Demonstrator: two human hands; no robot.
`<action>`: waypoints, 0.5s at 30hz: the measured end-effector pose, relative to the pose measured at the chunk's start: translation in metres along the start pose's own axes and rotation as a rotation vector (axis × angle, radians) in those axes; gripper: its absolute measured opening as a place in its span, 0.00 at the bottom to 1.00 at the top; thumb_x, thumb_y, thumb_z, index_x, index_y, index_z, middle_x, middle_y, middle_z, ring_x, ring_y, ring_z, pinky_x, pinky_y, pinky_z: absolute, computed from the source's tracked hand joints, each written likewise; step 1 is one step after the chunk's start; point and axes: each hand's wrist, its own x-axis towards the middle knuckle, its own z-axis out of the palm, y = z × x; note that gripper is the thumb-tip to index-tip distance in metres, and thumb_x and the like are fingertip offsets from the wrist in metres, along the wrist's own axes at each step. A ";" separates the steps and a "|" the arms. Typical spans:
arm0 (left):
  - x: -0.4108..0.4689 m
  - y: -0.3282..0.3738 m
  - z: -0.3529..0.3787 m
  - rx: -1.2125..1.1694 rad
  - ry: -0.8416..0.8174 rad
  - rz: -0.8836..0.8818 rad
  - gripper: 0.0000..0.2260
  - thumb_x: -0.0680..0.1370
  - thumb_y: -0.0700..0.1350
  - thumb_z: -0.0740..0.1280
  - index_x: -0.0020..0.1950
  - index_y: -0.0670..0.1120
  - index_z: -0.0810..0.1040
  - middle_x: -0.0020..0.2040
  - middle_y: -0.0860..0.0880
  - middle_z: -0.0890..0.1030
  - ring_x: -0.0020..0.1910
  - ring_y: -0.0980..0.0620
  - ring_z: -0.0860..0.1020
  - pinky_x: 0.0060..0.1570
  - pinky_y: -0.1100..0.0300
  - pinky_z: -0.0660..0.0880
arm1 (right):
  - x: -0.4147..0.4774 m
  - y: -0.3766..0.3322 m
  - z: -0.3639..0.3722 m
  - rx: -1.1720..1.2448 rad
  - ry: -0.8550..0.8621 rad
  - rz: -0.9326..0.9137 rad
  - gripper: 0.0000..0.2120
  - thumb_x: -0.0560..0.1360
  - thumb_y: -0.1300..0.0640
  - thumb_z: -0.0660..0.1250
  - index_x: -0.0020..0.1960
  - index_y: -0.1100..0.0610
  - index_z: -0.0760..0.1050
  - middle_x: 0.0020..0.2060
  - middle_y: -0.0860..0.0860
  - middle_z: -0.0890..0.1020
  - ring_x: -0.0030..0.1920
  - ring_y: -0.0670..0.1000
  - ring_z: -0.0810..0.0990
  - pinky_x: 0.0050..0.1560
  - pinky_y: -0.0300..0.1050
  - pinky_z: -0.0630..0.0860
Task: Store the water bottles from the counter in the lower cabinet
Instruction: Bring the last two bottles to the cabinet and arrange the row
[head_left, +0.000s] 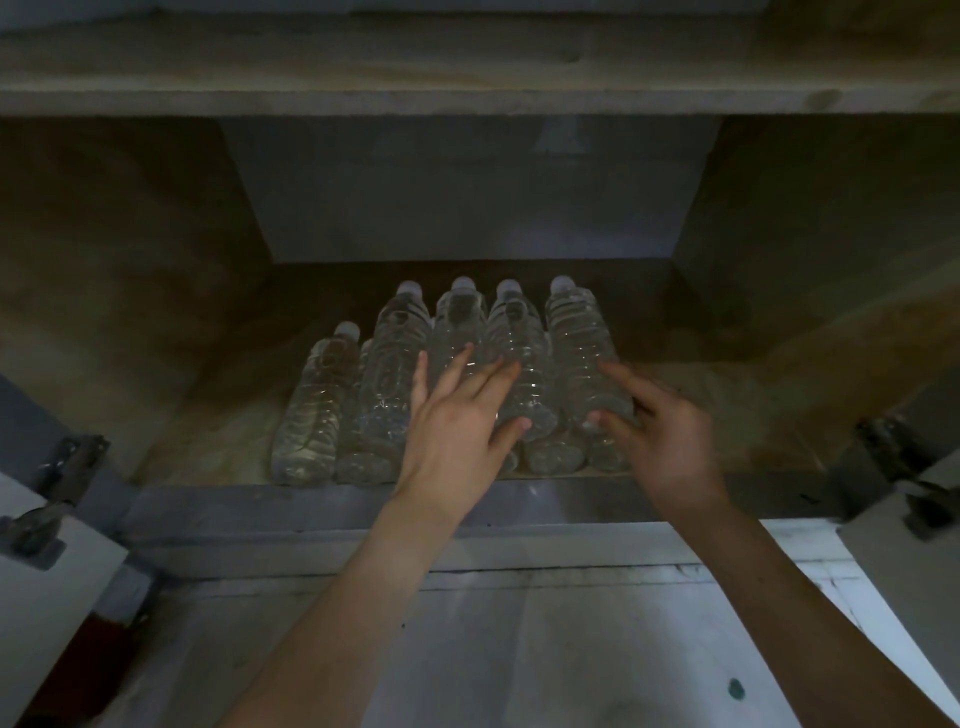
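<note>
Several clear water bottles (387, 374) lie on their sides in a stack on the floor of the lower cabinet (727, 415), caps pointing to the back. My left hand (457, 415) rests flat on the middle bottles with its fingers spread. My right hand (654, 421) touches the rightmost top bottle (576, 338), its thumb at the bottle's base and its forefinger along the side; the fingers are not closed around it. One bottle (311, 410) lies alone at the left end of the stack.
The cabinet is dim, with wooden side walls and a shelf board (467, 98) above. Open doors with metal hinges (62, 478) (893, 467) flank the opening on both sides. A pale floor (519, 649) lies under my forearms.
</note>
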 end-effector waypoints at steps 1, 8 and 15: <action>-0.001 0.000 0.001 -0.011 0.013 -0.004 0.24 0.76 0.53 0.69 0.71 0.48 0.74 0.68 0.49 0.77 0.75 0.45 0.66 0.75 0.37 0.50 | 0.000 0.000 -0.001 -0.008 0.003 -0.012 0.26 0.74 0.61 0.73 0.70 0.48 0.73 0.63 0.47 0.80 0.63 0.47 0.79 0.62 0.54 0.78; -0.003 0.000 0.007 -0.047 0.048 0.008 0.23 0.76 0.51 0.71 0.69 0.47 0.75 0.67 0.49 0.78 0.73 0.46 0.68 0.74 0.36 0.54 | -0.009 0.003 -0.004 0.034 -0.012 -0.039 0.23 0.76 0.59 0.71 0.68 0.44 0.74 0.61 0.41 0.80 0.61 0.40 0.79 0.62 0.48 0.79; -0.006 -0.004 0.009 -0.074 0.044 0.012 0.23 0.78 0.51 0.68 0.71 0.46 0.73 0.69 0.49 0.76 0.74 0.48 0.66 0.76 0.42 0.53 | -0.006 -0.007 -0.007 -0.244 -0.034 -0.100 0.29 0.74 0.54 0.73 0.73 0.47 0.69 0.71 0.40 0.66 0.67 0.43 0.68 0.65 0.41 0.70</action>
